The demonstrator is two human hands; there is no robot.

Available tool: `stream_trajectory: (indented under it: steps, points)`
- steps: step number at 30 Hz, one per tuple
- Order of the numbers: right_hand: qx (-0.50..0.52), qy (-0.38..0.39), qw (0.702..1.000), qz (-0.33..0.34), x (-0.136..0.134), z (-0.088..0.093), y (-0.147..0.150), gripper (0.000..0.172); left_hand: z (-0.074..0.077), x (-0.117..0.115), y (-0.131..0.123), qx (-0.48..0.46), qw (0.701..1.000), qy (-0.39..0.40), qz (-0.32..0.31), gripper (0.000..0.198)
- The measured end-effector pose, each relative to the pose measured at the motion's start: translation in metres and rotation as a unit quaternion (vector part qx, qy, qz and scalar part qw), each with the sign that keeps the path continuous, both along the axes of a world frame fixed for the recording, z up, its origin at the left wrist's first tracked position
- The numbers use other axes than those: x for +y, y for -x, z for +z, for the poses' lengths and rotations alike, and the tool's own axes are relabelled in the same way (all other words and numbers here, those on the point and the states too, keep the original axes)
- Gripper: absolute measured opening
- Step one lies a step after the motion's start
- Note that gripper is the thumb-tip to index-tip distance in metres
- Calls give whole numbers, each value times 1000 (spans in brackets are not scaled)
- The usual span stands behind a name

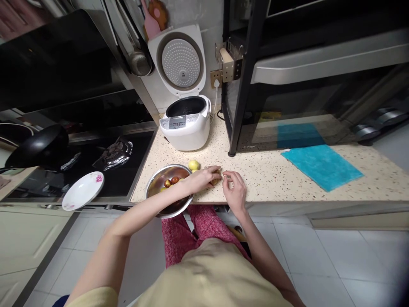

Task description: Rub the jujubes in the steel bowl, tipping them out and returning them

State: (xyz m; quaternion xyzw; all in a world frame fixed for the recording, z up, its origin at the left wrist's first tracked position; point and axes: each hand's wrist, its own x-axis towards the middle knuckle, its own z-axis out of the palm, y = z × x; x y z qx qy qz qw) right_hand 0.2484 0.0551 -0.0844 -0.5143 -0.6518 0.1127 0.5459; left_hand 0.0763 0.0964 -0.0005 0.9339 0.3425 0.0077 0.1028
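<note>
My left hand (204, 178) reaches across a steel bowl (150, 181) and closes on a small brownish round thing (215, 179) just above the counter; fingers cover most of it. Beside it, my right hand (235, 190) is pinched, thumb against fingertips, and what it holds, if anything, is too small to make out. Shiny reddish-brown round pieces (174, 180) lie in the bowl, along with something yellow-green partly hidden by my left forearm. Behind my left hand, a yellow roundish fruit or vegetable (193, 165) rests on the counter, with another yellow piece close in front.
A white rice cooker (188, 132) stands with its lid up. A turquoise cloth (326, 166) lies at the right, before a black oven (303, 94). On the left are a gas hob (115, 153), a black wok (41, 147) and a flowered white plate (83, 192) at the hob's edge.
</note>
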Motion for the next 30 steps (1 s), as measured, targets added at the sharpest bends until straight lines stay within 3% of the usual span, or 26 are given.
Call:
stream_trajectory:
  steps: [9, 16, 20, 23, 26, 30]
  points:
    - [-56, 4, 995, 77, 1, 2, 0, 37, 6, -37, 8, 27, 995, -74, 53, 34]
    - [-57, 8, 995, 79, 1, 1, -1, 39, 2, -34, -3, 47, 997, -28, 58, 25]
    - [-59, 3, 996, 72, 1, -1, -2, 39, 9, -36, -3, 42, 997, -23, 57, 29]
    - [-75, -3, 995, 66, 2, -3, -1, 38, 25, -47, 11, -12, 996, -33, 77, 25]
    - [-109, -4, 992, 65, 3, -3, -1, 38, 42, -64, 38, -94, 984, -46, 142, 23]
    - [-151, 5, 986, 71, 4, -3, 0, 42, 48, -93, 87, -166, 955, -71, 234, 30]
